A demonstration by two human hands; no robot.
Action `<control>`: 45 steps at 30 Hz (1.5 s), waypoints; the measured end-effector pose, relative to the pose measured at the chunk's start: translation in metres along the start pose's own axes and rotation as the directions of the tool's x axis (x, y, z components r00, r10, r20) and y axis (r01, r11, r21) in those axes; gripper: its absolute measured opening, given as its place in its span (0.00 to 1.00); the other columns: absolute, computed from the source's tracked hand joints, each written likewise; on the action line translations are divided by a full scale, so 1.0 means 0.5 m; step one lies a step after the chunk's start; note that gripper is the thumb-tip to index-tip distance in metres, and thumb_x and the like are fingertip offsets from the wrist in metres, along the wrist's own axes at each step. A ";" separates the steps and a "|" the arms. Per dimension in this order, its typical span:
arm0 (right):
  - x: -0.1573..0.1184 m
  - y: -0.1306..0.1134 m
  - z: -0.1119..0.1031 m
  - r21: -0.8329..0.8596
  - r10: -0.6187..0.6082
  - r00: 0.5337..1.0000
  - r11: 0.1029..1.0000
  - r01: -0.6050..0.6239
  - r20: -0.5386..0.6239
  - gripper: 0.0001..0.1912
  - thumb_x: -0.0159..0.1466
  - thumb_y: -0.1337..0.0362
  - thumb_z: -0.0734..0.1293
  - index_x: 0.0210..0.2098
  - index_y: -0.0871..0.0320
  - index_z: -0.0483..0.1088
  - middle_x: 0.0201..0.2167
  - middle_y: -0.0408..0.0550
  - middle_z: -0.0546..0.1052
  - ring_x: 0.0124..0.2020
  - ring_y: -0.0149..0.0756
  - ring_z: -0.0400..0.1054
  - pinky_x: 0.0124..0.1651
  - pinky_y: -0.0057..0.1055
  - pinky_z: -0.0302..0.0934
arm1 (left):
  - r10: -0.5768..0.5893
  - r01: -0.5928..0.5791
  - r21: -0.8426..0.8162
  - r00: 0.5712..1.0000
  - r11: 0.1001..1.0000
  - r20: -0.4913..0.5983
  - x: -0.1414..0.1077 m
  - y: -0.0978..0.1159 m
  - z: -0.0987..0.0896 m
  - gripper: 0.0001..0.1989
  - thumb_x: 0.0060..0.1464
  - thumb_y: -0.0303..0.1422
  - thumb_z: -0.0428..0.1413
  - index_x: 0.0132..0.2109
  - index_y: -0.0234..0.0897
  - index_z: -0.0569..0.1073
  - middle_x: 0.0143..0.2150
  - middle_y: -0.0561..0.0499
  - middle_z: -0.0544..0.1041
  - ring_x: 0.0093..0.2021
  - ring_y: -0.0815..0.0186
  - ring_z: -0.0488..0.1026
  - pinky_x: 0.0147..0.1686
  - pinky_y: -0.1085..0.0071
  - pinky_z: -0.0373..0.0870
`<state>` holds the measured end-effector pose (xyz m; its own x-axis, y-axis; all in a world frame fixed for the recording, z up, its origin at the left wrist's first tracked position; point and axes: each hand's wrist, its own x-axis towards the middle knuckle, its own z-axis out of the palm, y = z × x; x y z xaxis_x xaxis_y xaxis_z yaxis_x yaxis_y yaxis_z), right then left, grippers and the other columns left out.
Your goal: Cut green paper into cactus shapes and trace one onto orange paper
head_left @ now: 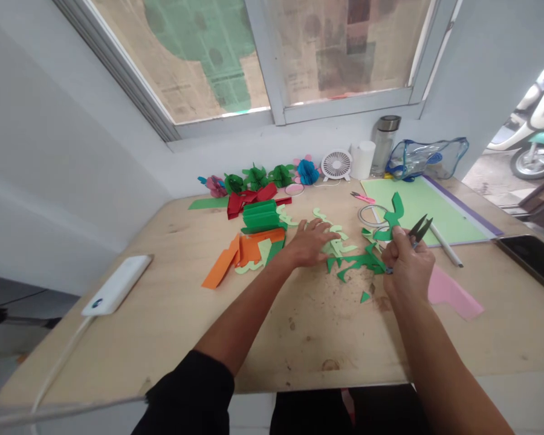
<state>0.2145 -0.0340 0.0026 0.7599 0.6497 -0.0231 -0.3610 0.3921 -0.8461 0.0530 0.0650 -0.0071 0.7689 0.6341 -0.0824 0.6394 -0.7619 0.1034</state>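
Our left hand (pixel 309 243) spreads its fingers over light-green cutouts (pixel 342 248); to the right, our right hand (pixel 408 266) pinches 1 green cutout (pixel 393 216) while holding scissors (pixel 424 231) — blades best kept angled away from both.

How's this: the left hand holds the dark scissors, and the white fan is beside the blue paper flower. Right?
Not the left hand: the head view shows the dark scissors in the right hand. The white fan is beside the blue paper flower.
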 end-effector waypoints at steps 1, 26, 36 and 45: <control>-0.001 0.000 0.001 -0.002 0.000 1.000 1.000 0.000 0.002 0.18 0.46 0.59 0.76 0.24 0.57 0.62 0.11 0.29 0.54 0.13 0.20 0.43 0.14 0.22 0.38 | 0.007 -0.007 0.023 1.000 1.000 0.005 0.002 0.005 0.007 0.26 0.52 0.34 0.56 0.59 0.51 0.65 0.67 0.47 0.58 0.67 0.50 0.49 0.62 0.44 0.44; 0.000 0.002 0.002 0.010 0.020 1.000 1.000 -0.020 0.002 0.16 0.45 0.62 0.76 0.23 0.57 0.64 0.11 0.30 0.55 0.14 0.22 0.45 0.15 0.23 0.38 | -0.039 0.038 0.051 0.999 0.998 0.002 -0.026 0.069 0.016 0.14 0.54 0.39 0.53 0.43 0.37 0.74 0.46 0.41 0.75 0.52 0.52 0.65 0.52 0.55 0.58; 0.005 0.006 0.001 0.017 0.030 0.999 0.999 -0.030 -0.011 0.13 0.46 0.64 0.74 0.22 0.57 0.64 0.10 0.30 0.56 0.13 0.22 0.45 0.14 0.23 0.39 | -0.169 0.167 0.036 0.985 0.985 0.039 -0.001 0.113 0.019 0.15 0.58 0.40 0.48 0.46 0.36 0.71 0.45 0.41 0.77 0.50 0.49 0.69 0.50 0.50 0.60; 0.005 0.002 0.000 0.021 0.028 1.000 0.999 -0.028 -0.011 0.12 0.47 0.64 0.73 0.23 0.57 0.64 0.10 0.30 0.56 0.12 0.22 0.45 0.14 0.23 0.39 | -0.183 0.197 -0.045 0.960 0.979 0.214 0.026 0.099 -0.003 0.10 0.54 0.34 0.54 0.43 0.38 0.72 0.46 0.45 0.77 0.48 0.57 0.73 0.43 0.65 0.65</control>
<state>0.2162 -0.0318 0.0016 0.7555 0.6530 -0.0527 -0.3934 0.3879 -0.8335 0.0947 0.0356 -0.0015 0.6212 0.7198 -0.3098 0.7776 -0.6152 0.1299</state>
